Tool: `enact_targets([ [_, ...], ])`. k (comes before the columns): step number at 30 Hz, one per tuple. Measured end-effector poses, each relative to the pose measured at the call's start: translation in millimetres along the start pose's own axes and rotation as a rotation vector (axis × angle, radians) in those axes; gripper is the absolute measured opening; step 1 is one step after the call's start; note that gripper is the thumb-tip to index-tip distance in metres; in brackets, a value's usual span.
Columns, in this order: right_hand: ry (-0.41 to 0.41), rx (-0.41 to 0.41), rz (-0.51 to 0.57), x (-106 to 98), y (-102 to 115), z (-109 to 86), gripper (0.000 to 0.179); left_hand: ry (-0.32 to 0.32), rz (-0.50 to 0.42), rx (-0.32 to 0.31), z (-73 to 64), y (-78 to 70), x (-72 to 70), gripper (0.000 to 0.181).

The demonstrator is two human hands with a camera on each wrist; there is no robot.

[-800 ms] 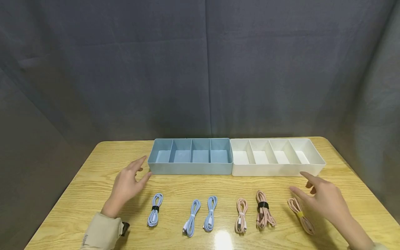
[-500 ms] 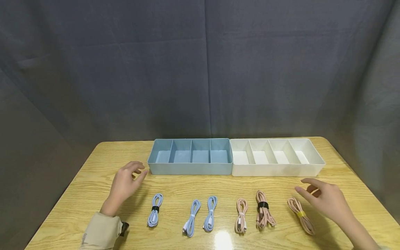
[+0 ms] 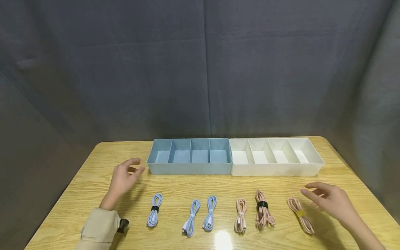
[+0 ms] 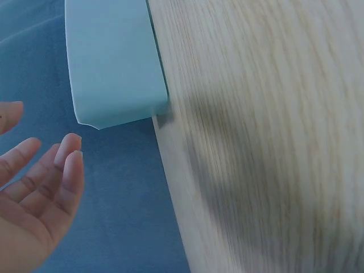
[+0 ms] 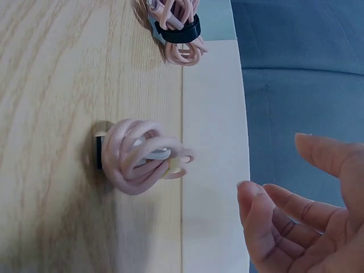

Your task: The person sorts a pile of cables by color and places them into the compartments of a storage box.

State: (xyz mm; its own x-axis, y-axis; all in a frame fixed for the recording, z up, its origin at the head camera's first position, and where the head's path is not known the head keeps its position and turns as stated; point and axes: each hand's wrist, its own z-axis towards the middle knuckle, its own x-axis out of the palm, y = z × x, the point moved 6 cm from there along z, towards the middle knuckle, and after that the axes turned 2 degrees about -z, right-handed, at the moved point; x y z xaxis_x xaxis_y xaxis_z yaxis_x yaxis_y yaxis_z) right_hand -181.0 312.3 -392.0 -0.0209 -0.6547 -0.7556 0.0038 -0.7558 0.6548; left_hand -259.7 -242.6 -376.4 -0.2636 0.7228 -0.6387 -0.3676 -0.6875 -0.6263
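Note:
My left hand [image 3: 123,177] hovers over the table at the left, fingers loosely bent and holding nothing. Closest to it are a light blue coiled cable [image 3: 154,210] with a black strap and the blue divided box [image 3: 189,169]. At the right, my right hand [image 3: 333,203] hangs above the table with bent fingers and nothing between them. Just left of it lies a pink coiled cable [image 3: 301,216] with a yellow band, also seen in the right wrist view as a pink coil [image 5: 136,156]. The left wrist view shows the left hand [image 4: 42,199] below the blue box's end [image 4: 116,68].
Two more blue cables [image 3: 191,218] [image 3: 210,214] lie mid-table. To their right are a pink cable [image 3: 241,216] and another pink cable [image 3: 264,216] with a black strap. A white divided box [image 3: 276,169] adjoins the blue one at the table's back. A grey curtain [image 3: 156,69] hangs behind.
Both hands have drawn back from the boxes. My left hand has shifted slightly left, and my right hand has moved down and to the right. The cables and boxes have stayed put.

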Motion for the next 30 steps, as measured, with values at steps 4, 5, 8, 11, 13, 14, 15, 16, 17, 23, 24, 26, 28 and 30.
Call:
enact_targets([
  [4, 0.045, 0.046, 0.04, 2, -6, -1.7, 0.053, 0.038, -0.016, -0.032, 3.3, 5.5, 1.4, 0.033],
  [5, 0.057, 0.053, 0.046, 3, -7, -2.1, 0.053, 0.046, -0.018, -0.042, 4.2, 7.0, 1.6, 0.034],
  [8, 0.091, 0.06, 0.05, 6, -11, -3.5, 0.054, 0.078, -0.032, -0.083, 7.0, 12.1, 3.1, 0.038],
  [11, 0.112, 0.058, 0.044, 8, -15, -4.4, 0.055, 0.117, -0.062, -0.147, 9.3, 18.0, 5.5, 0.044],
  [13, 0.128, 0.06, 0.046, 10, -18, -4.7, 0.056, 0.147, -0.085, -0.199, 10.1, 22.2, 7.8, 0.049],
  [14, 0.135, 0.064, 0.049, 11, -20, -4.8, 0.057, 0.161, -0.105, -0.225, 10.3, 24.4, 9.4, 0.051],
  [15, 0.142, 0.069, 0.055, 12, -21, -4.9, 0.057, 0.173, -0.126, -0.249, 10.6, 26.5, 10.9, 0.054],
  [16, 0.149, 0.074, 0.058, 13, -23, -4.9, 0.058, 0.184, -0.152, -0.27, 10.9, 28.1, 12.5, 0.057],
  [17, 0.154, 0.077, 0.059, 13, -24, -4.8, 0.058, 0.195, -0.17, -0.286, 11.2, 29.4, 14.3, 0.059],
  [23, 0.2, 0.123, 0.091, 18, -33, -4.7, 0.06, 0.224, -0.263, -0.371, 16.7, 36.1, 23.7, 0.064],
  [24, 0.218, 0.126, 0.103, 20, -35, -4.7, 0.06, 0.227, -0.281, -0.387, 18.0, 37.5, 24.6, 0.065],
  [26, 0.258, 0.123, 0.126, 23, -38, -5.0, 0.06, 0.238, -0.31, -0.416, 20.2, 40.0, 25.9, 0.066],
  [28, 0.3, 0.115, 0.141, 27, -40, -5.7, 0.06, 0.256, -0.329, -0.436, 21.9, 42.2, 26.5, 0.065],
  [30, 0.334, 0.1, 0.155, 29, -43, -6.2, 0.059, 0.268, -0.334, -0.454, 23.6, 44.5, 27.2, 0.064],
])
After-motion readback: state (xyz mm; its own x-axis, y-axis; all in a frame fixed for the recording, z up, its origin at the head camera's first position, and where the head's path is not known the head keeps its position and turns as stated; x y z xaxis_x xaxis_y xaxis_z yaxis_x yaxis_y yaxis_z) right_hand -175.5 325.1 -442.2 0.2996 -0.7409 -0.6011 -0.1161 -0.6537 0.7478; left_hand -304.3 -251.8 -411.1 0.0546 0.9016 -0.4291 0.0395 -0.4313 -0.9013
